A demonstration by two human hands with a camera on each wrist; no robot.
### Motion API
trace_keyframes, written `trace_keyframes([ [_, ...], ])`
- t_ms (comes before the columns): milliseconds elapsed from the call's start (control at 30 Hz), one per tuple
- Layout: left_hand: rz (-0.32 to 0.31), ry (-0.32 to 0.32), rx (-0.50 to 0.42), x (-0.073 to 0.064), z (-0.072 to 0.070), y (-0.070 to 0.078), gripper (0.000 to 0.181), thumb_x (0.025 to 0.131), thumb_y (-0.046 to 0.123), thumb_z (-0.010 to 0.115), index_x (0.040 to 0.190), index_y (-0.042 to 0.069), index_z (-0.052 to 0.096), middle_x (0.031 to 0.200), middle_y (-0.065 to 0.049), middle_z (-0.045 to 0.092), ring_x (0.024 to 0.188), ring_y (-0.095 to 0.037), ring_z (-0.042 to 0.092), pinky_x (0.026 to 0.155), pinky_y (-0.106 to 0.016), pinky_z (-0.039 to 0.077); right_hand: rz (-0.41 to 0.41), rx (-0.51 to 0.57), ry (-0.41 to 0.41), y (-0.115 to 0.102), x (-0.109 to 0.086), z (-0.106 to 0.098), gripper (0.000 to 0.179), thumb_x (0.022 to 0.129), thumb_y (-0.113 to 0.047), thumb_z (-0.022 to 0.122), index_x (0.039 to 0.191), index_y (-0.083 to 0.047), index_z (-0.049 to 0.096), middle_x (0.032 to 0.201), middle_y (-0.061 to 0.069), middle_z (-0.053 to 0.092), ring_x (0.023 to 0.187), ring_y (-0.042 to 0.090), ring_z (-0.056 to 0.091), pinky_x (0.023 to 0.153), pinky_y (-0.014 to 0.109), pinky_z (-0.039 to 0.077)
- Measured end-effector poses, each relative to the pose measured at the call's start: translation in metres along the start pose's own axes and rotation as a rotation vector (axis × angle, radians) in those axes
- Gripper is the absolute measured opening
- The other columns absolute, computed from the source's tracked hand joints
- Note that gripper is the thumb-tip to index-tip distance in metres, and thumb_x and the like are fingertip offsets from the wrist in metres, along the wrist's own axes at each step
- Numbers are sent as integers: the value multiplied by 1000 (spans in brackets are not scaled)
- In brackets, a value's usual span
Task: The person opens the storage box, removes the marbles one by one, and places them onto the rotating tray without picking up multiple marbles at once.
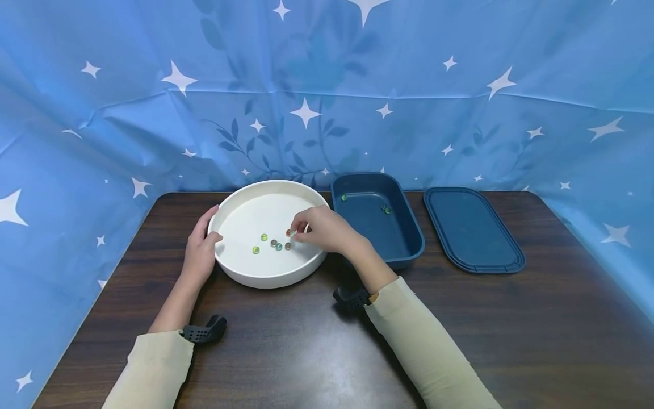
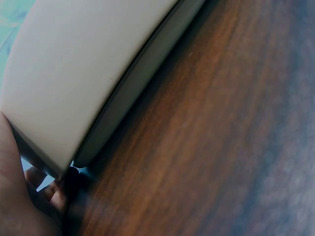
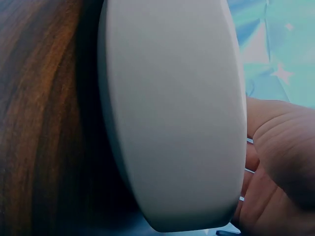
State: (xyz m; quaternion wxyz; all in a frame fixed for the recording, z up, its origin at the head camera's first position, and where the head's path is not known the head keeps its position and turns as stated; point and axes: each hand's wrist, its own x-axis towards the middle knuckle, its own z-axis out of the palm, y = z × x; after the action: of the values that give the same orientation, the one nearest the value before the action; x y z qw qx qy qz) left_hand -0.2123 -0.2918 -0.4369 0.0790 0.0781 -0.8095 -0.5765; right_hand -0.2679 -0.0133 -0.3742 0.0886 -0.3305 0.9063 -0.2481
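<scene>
A round white tray (image 1: 260, 207) with a raised wall stands on the table, and several glass marbles (image 1: 256, 250) lie on its floor. My left hand (image 1: 200, 253) grips the tray's left wall, thumb over the rim and fingers along the outside; in the left wrist view part of that hand (image 2: 15, 191) shows at the wall. Over the right side of the tray, my right hand (image 1: 322, 228) pinches a reddish marble (image 1: 289, 233) at its thumb and fingertips. The tray's wall (image 3: 172, 113) hides those fingertips in the right wrist view.
Close right of the tray stands a deep blue rectangular container (image 1: 365, 213) with a few green marbles (image 1: 387, 210) inside. Farther right a flat blue lid (image 1: 472, 227) lies on the dark wooden table (image 1: 286, 341). A blue star-patterned curtain (image 1: 327, 68) hangs behind.
</scene>
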Motion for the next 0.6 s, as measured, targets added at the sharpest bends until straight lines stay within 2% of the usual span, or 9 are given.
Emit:
trace_keyframes([
  [167,-2,-2,3,0,0,1,72,93,3,39,161,25,30,168,3,28,152,-20,30,116,-41,30,28,-54,-5,-2,0,3,13,93,-18,69,102,-18,78,90,-6,76,80,8,62,75,25,49],
  [333,4,-1,1,0,0,0,72,92,2,38,161,25,30,168,1,27,153,-21,28,118,-45,29,54,-134,-12,-5,0,6,14,94,-24,68,104,-23,78,92,-9,76,83,7,63,80,30,49],
  [600,10,2,0,0,0,1,72,92,1,38,160,23,31,168,0,28,153,-21,29,119,-45,27,76,-181,-14,-5,1,9,16,94,-26,69,106,-25,78,93,-9,76,86,7,63,81,32,50],
])
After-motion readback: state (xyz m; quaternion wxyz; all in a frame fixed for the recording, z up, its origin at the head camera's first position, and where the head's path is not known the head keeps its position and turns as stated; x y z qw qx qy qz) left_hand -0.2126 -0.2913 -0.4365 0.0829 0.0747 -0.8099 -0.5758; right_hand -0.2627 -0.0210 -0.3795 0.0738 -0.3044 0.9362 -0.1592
